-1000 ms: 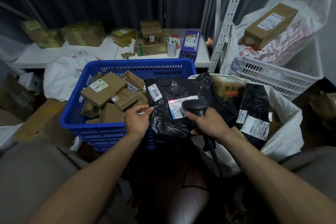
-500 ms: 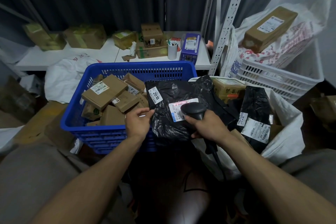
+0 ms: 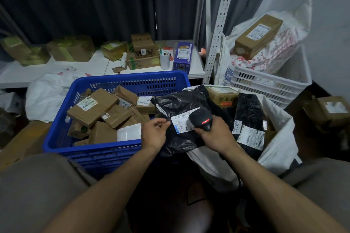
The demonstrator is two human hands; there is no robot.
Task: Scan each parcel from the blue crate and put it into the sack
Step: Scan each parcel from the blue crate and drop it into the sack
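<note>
Since the last frame I've swung the black parcel (image 3: 181, 104) rightward off the blue crate (image 3: 113, 81), toward the sack (image 3: 280, 138) at centre right. My left hand (image 3: 154, 134) pinches its edge beside the label (image 3: 181, 125). My right hand (image 3: 216, 134) grips the scanner (image 3: 201, 119) over that label.

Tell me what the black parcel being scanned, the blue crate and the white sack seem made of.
Black parcel: thin glossy plastic film, going by its crinkles and sheen. Blue crate: rigid moulded plastic with slotted walls. White sack: limp, matte, probably woven plastic or cloth; weave not visible.
</note>
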